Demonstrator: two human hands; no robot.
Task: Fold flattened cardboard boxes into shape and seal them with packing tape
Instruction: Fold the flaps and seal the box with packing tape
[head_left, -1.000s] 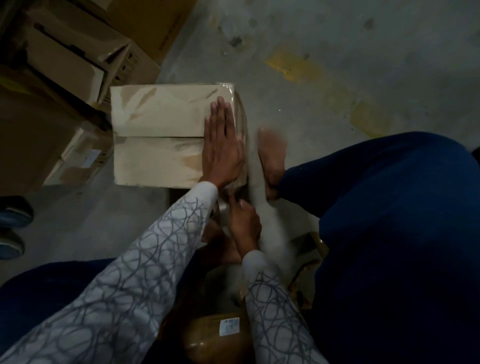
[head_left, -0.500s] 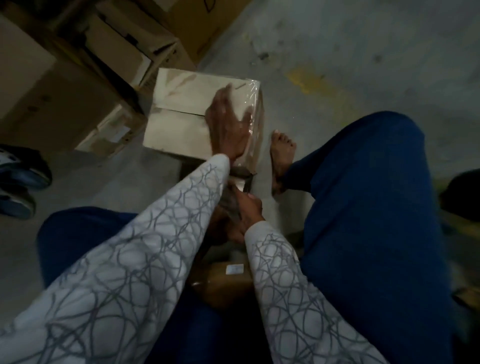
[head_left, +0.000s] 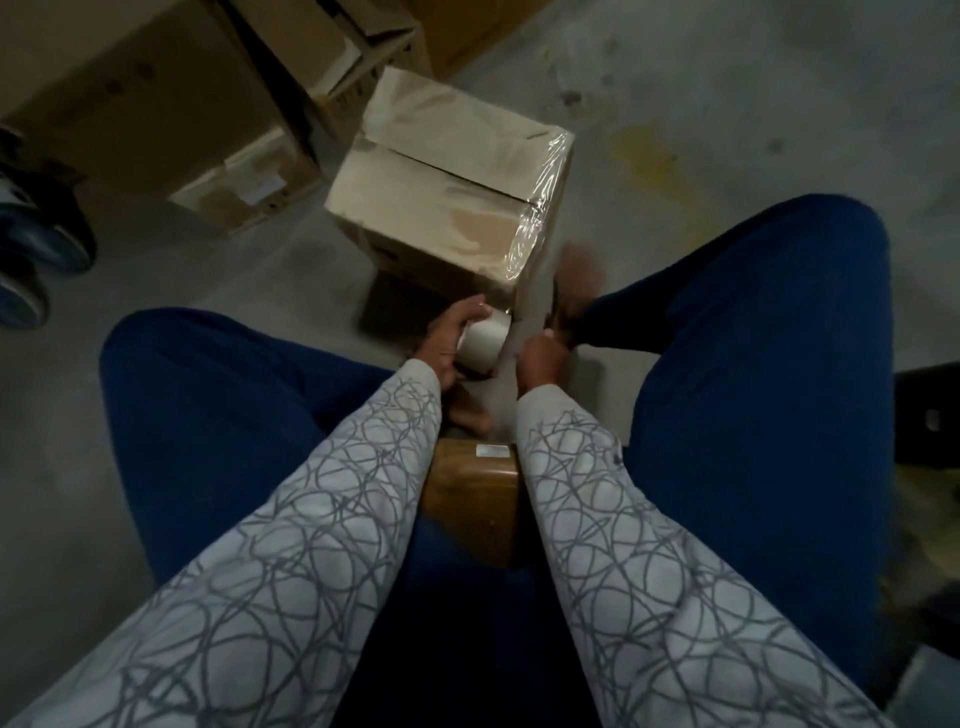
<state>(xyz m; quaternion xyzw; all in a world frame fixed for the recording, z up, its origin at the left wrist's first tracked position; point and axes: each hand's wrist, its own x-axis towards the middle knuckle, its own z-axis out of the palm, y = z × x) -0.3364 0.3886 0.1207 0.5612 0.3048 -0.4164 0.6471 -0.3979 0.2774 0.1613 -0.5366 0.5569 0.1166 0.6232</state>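
Left hand (head_left: 451, 340): fingers wrapped round a pale tape roll (head_left: 483, 347), held low at the near corner of the cardboard box (head_left: 441, 197).
Right hand (head_left: 540, 358): fingers curled, just beside the roll and against a clear tape strip (head_left: 525, 306) that runs up to the box corner. Blur hides whether it pinches the strip.
Forearms: both in white sleeves (head_left: 322, 545) with a grey loop pattern, reaching forward between knees in blue trousers (head_left: 753, 364).
Between the forearms: a glossy brown parcel (head_left: 472, 499) with a small white label.
Just right of the box: a bare foot (head_left: 577, 273), blurred.
Box: flaps closed, seam across the top, right edge wrapped in clear tape. It stands on a flat dark cardboard sheet (head_left: 389, 306).
Upper left, beyond the box: stacked cartons (head_left: 156, 104), one with open flaps.
Far left edge: shoes (head_left: 36, 260).
Surface: grey concrete floor (head_left: 727, 104), stained, with yellow paint marks (head_left: 641, 156). Light is dim.
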